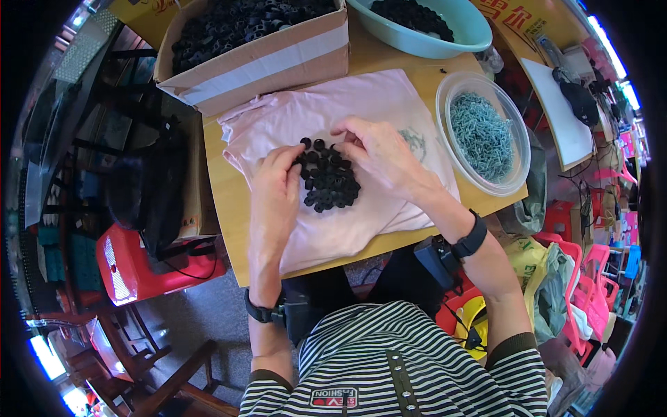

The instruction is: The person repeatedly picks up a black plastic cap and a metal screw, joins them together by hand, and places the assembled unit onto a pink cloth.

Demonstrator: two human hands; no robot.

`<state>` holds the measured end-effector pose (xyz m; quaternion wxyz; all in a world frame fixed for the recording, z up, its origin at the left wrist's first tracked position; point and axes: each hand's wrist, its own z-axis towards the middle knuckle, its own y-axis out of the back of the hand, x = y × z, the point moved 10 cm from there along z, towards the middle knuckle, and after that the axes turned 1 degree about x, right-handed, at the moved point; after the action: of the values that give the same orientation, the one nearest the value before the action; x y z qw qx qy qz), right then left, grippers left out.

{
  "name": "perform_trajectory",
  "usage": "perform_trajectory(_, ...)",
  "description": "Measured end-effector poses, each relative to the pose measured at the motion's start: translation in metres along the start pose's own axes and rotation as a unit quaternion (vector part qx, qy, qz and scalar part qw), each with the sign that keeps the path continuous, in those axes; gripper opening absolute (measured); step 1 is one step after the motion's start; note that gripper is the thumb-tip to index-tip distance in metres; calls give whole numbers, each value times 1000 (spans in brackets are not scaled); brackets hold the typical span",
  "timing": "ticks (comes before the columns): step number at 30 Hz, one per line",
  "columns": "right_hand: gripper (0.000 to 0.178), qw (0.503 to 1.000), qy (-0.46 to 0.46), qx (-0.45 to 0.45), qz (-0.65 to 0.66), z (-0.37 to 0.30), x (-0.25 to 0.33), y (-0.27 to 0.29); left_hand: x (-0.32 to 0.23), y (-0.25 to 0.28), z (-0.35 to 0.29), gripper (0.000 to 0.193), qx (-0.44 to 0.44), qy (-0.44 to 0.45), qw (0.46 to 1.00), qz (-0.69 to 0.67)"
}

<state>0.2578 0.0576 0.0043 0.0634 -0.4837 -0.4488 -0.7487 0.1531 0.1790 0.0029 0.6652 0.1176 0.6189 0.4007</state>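
Note:
Many small round black plastic parts (329, 182) lie in a tight pile on a pale pink cloth (326, 240) spread over the wooden table. My left hand (276, 187) lies along the pile's left edge, its fingertips touching the parts at the upper left and its thumb apart from the fingers. At the pile's upper right is my right hand (382, 153), index finger stretched out and the other fingers bent, the tips close to the top parts. Nothing shows clearly in either grasp. A few small screws (414, 141) lie on the cloth behind my right hand.
A cardboard box (271, 73) full of black parts stands at the far left. Behind is a pale green basin (424, 47) with more of them. A clear round tub (445, 111) of silvery screws sits at the table's right edge. A red stool (149, 267) stands left of the table (233, 236).

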Motion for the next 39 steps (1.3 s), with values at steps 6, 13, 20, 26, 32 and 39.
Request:
perform_trajectory(6, 21, 998, -18, 19, -52, -20, 2, -4, -13, -6, -18, 28, 6, -3, 1000, 3)
perform_trajectory(13, 14, 997, 54, -28, -55, -30, 9, -1, -13, 5, -24, 26, -26, 21, 998, -55)
perform_trajectory(20, 16, 998, -43, -23, 33, -46, -3, 21, -48, -1, -10, 20, -45, -45, 998, -7)
perform_trajectory(26, 14, 998, -67, -16, 1, -91, -9, 39, -76, -33, 5, 17, -4, -68, 998, -1)
perform_trajectory(32, 16, 998, -43, -47, -18, -101, -17, 45, -117, 48, 61, 19, -117, -150, 979, 79)
perform_trajectory(39, 14, 999, -29, -37, 10, -100, -16, 36, -69, 73, 178, 74, -129, -56, 943, 300)
